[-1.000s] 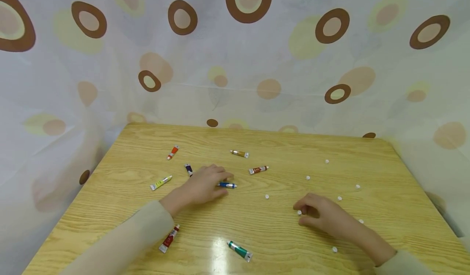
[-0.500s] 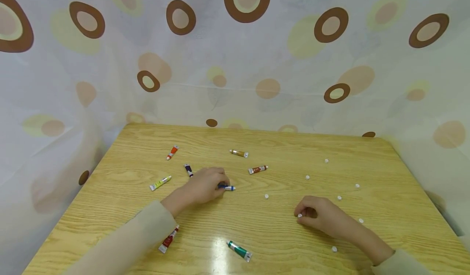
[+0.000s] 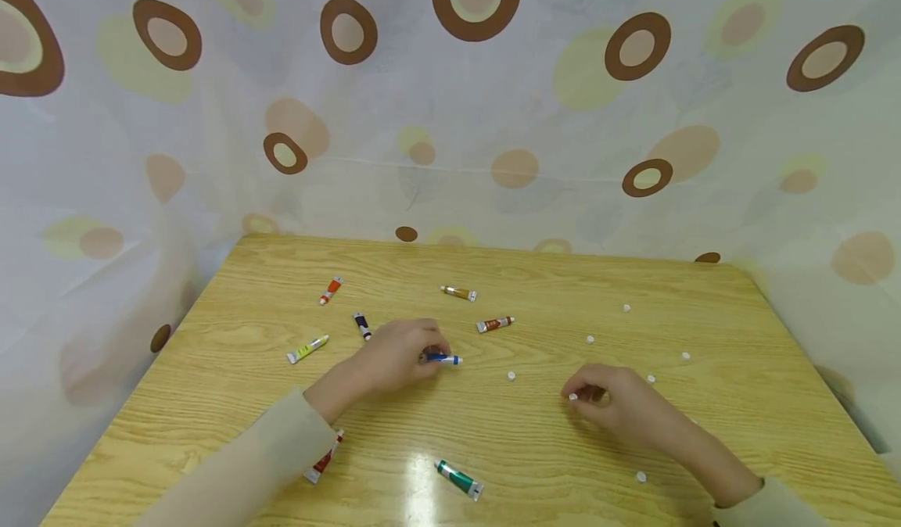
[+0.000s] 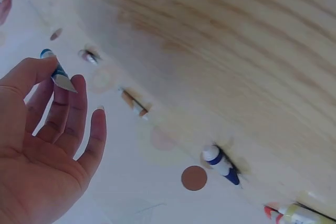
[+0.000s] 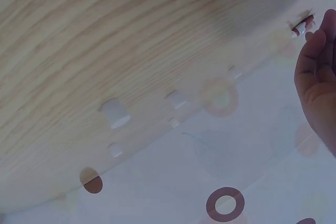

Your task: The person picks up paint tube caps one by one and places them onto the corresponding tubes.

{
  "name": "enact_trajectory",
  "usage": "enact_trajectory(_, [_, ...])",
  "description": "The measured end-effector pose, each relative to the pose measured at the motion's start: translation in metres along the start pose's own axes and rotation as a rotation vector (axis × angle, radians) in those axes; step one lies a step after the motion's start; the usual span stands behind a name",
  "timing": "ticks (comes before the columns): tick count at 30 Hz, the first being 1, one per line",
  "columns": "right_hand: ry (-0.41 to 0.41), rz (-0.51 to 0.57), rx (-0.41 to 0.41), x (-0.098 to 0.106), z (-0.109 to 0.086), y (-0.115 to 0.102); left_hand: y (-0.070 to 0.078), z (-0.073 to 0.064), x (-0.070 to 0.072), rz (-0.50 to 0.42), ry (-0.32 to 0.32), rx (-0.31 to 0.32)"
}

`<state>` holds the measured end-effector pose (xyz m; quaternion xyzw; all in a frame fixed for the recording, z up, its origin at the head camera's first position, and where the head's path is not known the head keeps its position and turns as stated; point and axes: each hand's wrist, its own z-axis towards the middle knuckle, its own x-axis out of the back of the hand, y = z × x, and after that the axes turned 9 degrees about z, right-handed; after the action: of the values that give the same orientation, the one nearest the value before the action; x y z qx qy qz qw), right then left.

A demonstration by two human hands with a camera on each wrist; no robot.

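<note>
In the head view my left hand [image 3: 401, 353] pinches a small blue paint tube [image 3: 445, 360] between thumb and fingertips, its capped end pointing right. The left wrist view shows this tube [image 4: 63, 80] held at the thumb, the other fingers half spread. My right hand [image 3: 622, 403] pinches a small white cap [image 3: 572, 396] between thumb and index finger. In the right wrist view only part of that hand [image 5: 317, 72] appears at the right edge. A dark navy tube [image 3: 362, 325] lies just behind my left hand, and a loose white cap [image 3: 511, 376] lies between the hands.
On the wooden table [image 3: 549, 464] lie yellow [image 3: 307, 349], orange-red, ochre [image 3: 458, 293], brown [image 3: 496, 324] and green [image 3: 458, 480] tubes. My left sleeve partly covers a dark red tube [image 3: 325, 460]. Several white caps surround my right hand. A patterned curtain [image 3: 450, 120] encloses the back and sides.
My left fingers have closed on the blue tube and shifted it slightly right. My right hand has dipped and risen slightly, still pinching the white cap.
</note>
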<state>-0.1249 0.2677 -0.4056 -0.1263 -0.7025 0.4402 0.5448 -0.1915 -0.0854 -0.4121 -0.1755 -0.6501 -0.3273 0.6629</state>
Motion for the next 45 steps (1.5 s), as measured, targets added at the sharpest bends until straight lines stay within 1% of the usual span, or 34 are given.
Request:
enact_trajectory(7, [0.066,-0.014,0.149,-0.005,0.001,-0.003,0.012,0.000,0.011,-0.024,0.031,-0.023])
enact_trajectory(10, [0.080,-0.021,0.183,-0.007,0.002,-0.005,0.017,0.000,0.015,-0.033,0.041,-0.026])
enact_trajectory(15, [0.119,-0.048,0.192,-0.010,0.002,-0.012,0.025,-0.002,0.018,-0.039,0.072,-0.052])
enact_trajectory(18, [0.155,-0.071,0.204,-0.012,0.003,-0.017,0.030,-0.004,0.021,-0.032,0.101,-0.085])
enact_trajectory(21, [0.196,-0.088,0.242,-0.013,0.006,-0.021,0.034,-0.005,0.023,-0.028,0.138,-0.118])
enact_trajectory(25, [0.241,-0.072,0.278,-0.017,0.008,-0.025,0.039,-0.005,0.025,-0.029,0.170,-0.143])
enact_trajectory(28, [0.266,-0.056,0.282,-0.021,0.009,-0.028,0.042,-0.004,0.025,-0.032,0.184,-0.157])
enact_trajectory(33, [0.312,-0.066,0.288,-0.027,0.012,-0.029,0.047,-0.004,0.025,-0.045,0.193,-0.169])
enact_trajectory(38, [0.328,-0.055,0.305,-0.031,0.017,-0.033,0.053,-0.002,0.026,-0.076,0.197,-0.173])
enact_trajectory(45, [0.355,-0.042,0.381,-0.033,0.023,-0.039,0.057,0.000,0.024,-0.093,0.219,-0.184])
